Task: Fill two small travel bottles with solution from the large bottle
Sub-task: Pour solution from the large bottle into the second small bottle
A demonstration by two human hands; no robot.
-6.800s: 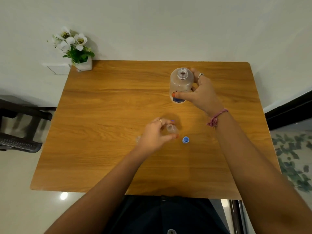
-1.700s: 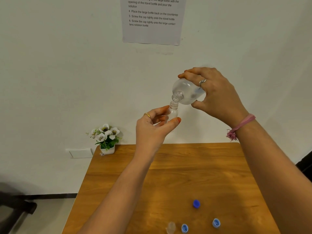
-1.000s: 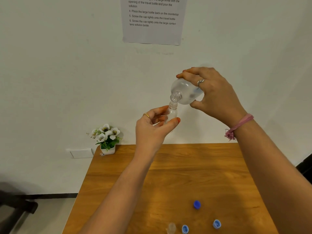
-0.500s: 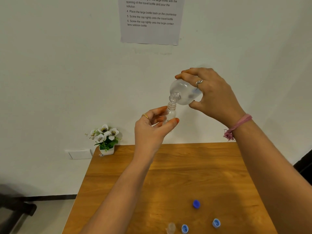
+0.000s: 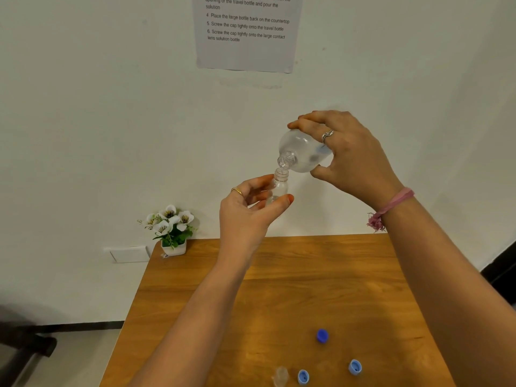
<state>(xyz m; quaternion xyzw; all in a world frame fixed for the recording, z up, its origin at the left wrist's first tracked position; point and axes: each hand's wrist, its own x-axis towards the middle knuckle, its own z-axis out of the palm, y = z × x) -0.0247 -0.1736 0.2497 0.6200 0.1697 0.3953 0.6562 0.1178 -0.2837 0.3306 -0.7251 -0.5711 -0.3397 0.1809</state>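
The right hand (image 5: 354, 160) is gripping the large bottle (image 5: 303, 150) tipped neck-down, while the left hand (image 5: 248, 210) is pinching a small travel bottle (image 5: 279, 185) upright just beneath it, the two openings nearly touching, both held up in the air in front of the wall. This is looking like the pouring step for the first travel bottle; how full it is cannot be told. The next move is probably calling for righting the large bottle before the small one overflows, then capping it and turning to the second travel bottle (image 5: 280, 376), which is standing uncapped at the near edge of the wooden desk (image 5: 279, 275). Three blue caps (image 5: 322, 336) are lying near it on the desk. A small pot of white flowers (image 5: 171, 227) is sitting at the far left corner, and a printed instruction sheet (image 5: 245, 34) is hanging on the white wall
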